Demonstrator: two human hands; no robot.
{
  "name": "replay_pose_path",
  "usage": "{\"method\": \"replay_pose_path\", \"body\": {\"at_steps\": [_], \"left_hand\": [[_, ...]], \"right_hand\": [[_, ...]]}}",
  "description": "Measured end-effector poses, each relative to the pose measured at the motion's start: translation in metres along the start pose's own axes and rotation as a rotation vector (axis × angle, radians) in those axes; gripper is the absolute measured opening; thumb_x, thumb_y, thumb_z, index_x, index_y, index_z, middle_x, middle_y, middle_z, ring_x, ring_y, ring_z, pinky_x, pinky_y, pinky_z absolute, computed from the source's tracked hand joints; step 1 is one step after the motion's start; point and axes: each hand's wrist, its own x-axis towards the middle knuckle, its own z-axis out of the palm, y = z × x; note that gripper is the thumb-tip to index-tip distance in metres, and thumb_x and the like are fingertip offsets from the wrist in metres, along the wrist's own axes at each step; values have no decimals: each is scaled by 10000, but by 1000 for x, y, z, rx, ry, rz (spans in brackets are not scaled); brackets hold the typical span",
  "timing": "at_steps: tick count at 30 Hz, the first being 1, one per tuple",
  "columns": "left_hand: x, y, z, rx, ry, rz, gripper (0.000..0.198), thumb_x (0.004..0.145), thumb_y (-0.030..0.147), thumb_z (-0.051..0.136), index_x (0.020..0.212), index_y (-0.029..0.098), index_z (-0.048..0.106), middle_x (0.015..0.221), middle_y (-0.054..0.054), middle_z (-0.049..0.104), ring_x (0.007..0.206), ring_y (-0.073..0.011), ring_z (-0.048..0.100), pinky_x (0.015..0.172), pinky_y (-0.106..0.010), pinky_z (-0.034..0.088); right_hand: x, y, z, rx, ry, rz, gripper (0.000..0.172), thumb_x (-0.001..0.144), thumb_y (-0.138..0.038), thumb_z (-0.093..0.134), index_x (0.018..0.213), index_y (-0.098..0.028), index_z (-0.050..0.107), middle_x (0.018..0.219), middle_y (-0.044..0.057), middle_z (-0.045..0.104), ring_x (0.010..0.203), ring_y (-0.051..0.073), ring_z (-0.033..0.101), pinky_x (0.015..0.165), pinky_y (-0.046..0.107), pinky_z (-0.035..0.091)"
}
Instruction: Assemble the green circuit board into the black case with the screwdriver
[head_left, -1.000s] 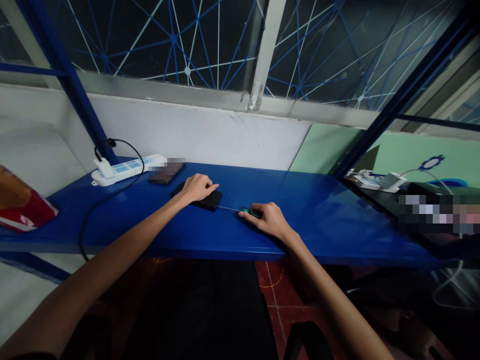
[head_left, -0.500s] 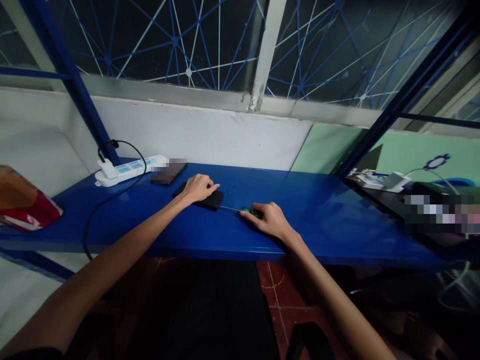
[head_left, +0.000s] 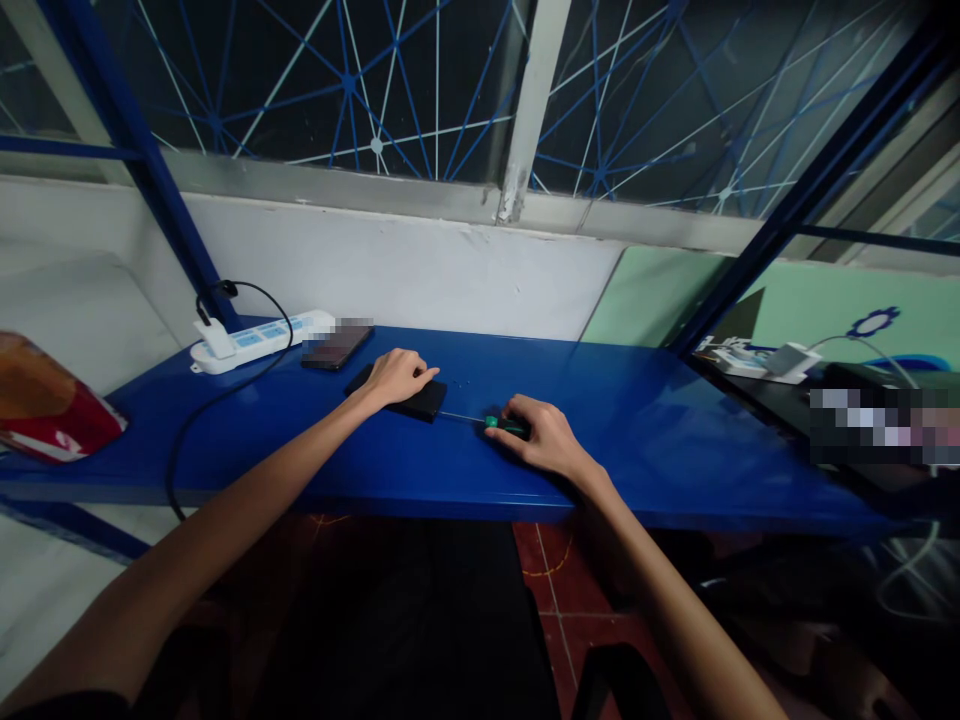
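A flat black rectangular case (head_left: 426, 401) lies on the blue table. My left hand (head_left: 397, 377) is closed over its far-left part, fingers curled and partly hidden, holding it down. In my right hand (head_left: 549, 436) is a screwdriver (head_left: 492, 422) with a green and black handle, gripped between thumb and fingers. Its thin metal shaft lies nearly level and points left, the tip meeting the case's right end. Whether the tip sits in a screw is too small to tell. Several tiny dark pieces (head_left: 461, 383), perhaps screws, lie just beyond the case.
A phone (head_left: 339, 346) lies behind my left hand, beside a white power strip (head_left: 259, 340) with a black cable (head_left: 184, 430) looping over the table's front edge. A red and brown package (head_left: 56, 400) stands far left. Blue posts (head_left: 142, 170) rise at both sides.
My right thumb and fingers have shifted slightly back to the right along the screwdriver handle, so more of its green collar shows. My left hand and the case have stayed put.
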Motion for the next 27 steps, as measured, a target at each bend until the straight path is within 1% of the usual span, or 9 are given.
{"method": "replay_pose_path", "body": {"at_steps": [4, 6, 8, 10, 13, 16, 19, 22, 27], "left_hand": [[0, 0, 0, 3, 10, 6, 513, 915, 465, 440, 555, 159, 637, 679, -104, 675, 591, -183, 568, 479, -253, 307], [0, 1, 0, 7, 9, 1, 506, 914, 460, 441, 559, 160, 642, 684, -103, 681, 603, -187, 579, 477, -251, 309], [0, 1, 0, 13, 5, -4, 501, 914, 457, 438, 570, 162, 652, 687, -101, 685, 610, -190, 585, 477, -251, 311], [0, 1, 0, 12, -2, -5, 506, 915, 463, 427, 586, 163, 668, 695, -101, 690, 608, -189, 584, 480, -253, 315], [0, 0, 0, -2, -3, -6, 520, 911, 482, 421, 600, 162, 688, 699, -101, 692, 591, -174, 574, 485, -248, 321], [1, 0, -1, -14, 4, -11, 512, 904, 479, 431, 594, 164, 690, 686, -98, 688, 575, -159, 561, 486, -240, 315], [1, -1, -1, -18, 1, -2, 518, 904, 479, 427, 587, 165, 690, 674, -104, 682, 562, -159, 553, 488, -248, 310], [1, -2, 0, -8, 7, 6, 517, 907, 478, 426, 583, 168, 683, 666, -104, 678, 556, -165, 550, 482, -255, 294], [1, -3, 1, 10, 31, 26, 507, 907, 465, 438, 556, 169, 655, 640, -92, 668, 554, -158, 548, 475, -250, 268]], "right_hand": [[0, 1, 3, -26, -40, -4, 272, 832, -460, 618, 855, -206, 524, 671, -17, 569, 565, 124, 483, 549, 253, 281], [-1, -1, 3, -52, -50, 8, 287, 830, -475, 616, 875, -208, 521, 648, -23, 558, 545, 126, 481, 538, 252, 273], [-1, -4, 2, -72, -41, 27, 307, 853, -512, 575, 890, -209, 536, 620, -24, 553, 540, 134, 495, 538, 253, 273], [-1, -5, 1, -80, -39, 41, 298, 911, -497, 489, 900, -208, 562, 605, -19, 563, 549, 141, 517, 549, 257, 284], [-2, -4, -1, -66, -50, 7, 280, 954, -404, 420, 917, -199, 608, 733, 20, 649, 626, 148, 563, 587, 261, 316], [-2, -1, -3, -50, -17, -19, 296, 928, -424, 471, 918, -186, 645, 853, 50, 668, 697, 156, 581, 616, 264, 343], [-2, 2, -2, -39, 4, -17, 312, 885, -470, 535, 845, -182, 647, 824, 43, 632, 695, 152, 561, 615, 263, 346], [-1, 1, -1, -38, -6, -24, 277, 827, -464, 607, 787, -191, 594, 814, 23, 597, 660, 134, 517, 600, 257, 332], [-2, -3, 3, -53, -23, -42, 221, 811, -401, 604, 830, -205, 503, 754, 5, 575, 613, 130, 481, 567, 250, 286]]}}
